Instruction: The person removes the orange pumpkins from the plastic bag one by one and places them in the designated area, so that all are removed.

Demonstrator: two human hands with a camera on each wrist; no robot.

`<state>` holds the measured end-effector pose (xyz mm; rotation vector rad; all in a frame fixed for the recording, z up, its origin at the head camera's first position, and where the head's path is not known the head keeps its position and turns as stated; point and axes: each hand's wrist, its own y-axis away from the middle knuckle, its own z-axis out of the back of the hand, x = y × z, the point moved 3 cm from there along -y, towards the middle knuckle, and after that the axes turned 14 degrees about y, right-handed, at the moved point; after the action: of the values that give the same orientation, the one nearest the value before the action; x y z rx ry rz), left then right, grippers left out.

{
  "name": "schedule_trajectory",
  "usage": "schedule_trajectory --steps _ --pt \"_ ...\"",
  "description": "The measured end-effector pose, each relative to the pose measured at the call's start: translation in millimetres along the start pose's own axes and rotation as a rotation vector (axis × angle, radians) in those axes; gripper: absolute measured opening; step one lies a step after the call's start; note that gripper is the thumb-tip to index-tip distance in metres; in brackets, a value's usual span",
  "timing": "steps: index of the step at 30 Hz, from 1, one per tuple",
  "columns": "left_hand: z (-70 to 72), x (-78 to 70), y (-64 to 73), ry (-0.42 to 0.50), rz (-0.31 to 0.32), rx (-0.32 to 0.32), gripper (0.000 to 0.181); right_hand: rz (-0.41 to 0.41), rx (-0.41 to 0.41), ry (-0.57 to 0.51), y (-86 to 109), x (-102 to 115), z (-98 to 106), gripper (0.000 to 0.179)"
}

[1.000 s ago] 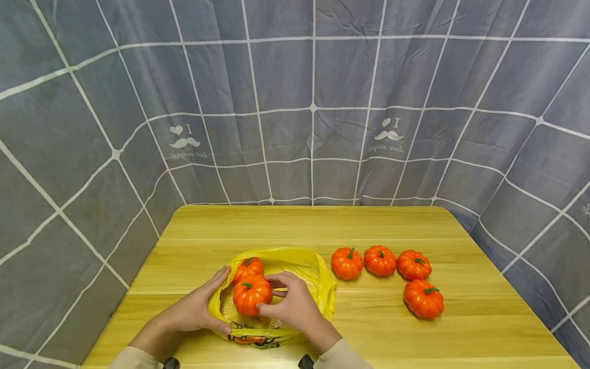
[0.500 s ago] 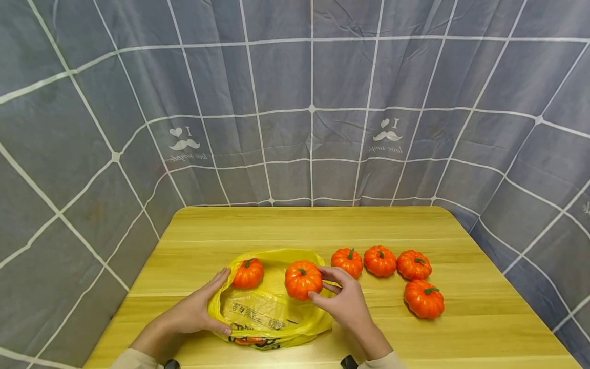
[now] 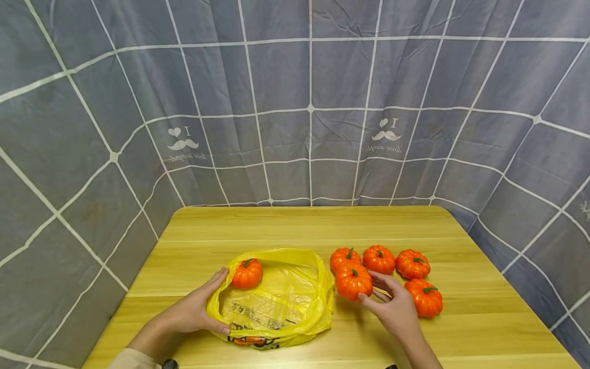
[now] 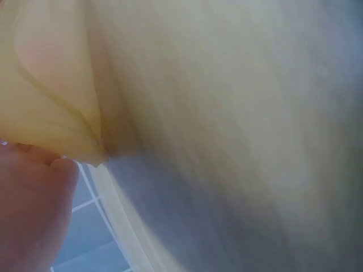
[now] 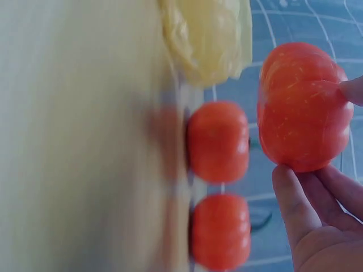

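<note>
A small orange pumpkin [image 3: 353,281] with a green stem is in my right hand [image 3: 392,303], pinched between thumb and fingers. It is held above the table, as the right wrist view shows, and overlaps another pumpkin [image 3: 344,258] in the head view. My left hand [image 3: 203,306] rests along the left side of the yellow plastic bag [image 3: 318,307], thumb and fingers spread at its rim. The bag lies with its mouth wide, and one pumpkin [image 3: 247,273] sits inside at the left. Blur fills most of the left wrist view, where bag and hand show at the edge.
Behind my right hand, several more pumpkins stand on the wooden table [image 3: 276,225]: one at the back [image 3: 379,260], one farther right [image 3: 413,264] and one nearer [image 3: 424,298]. A grey checked curtain [image 3: 286,128] surrounds the table's back and sides.
My right hand has carried a pumpkin up out of the bag and rightward, past the bag's right rim. The left hand stays at the bag's left side.
</note>
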<state>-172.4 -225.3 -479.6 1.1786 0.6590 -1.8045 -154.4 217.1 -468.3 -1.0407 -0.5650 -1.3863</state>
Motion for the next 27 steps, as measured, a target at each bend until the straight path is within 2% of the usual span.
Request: schedule_trajectory --steps 9,13,20,27 --pt "0.8 0.4 -0.1 0.0 0.002 -0.001 0.13 -0.119 -0.046 0.068 12.4 -25 30 0.06" --pt "1.7 -0.6 0.4 0.001 0.009 -0.004 0.129 -0.176 -0.049 0.105 16.7 -31 36 0.063" --pt "1.5 -1.0 0.5 -0.006 0.005 -0.01 0.129 -0.207 -0.078 0.149 19.4 -35 42 0.063" --pt "1.0 -0.4 0.9 -0.002 0.013 -0.011 0.128 -0.233 0.002 0.293 21.2 -35 43 0.069"
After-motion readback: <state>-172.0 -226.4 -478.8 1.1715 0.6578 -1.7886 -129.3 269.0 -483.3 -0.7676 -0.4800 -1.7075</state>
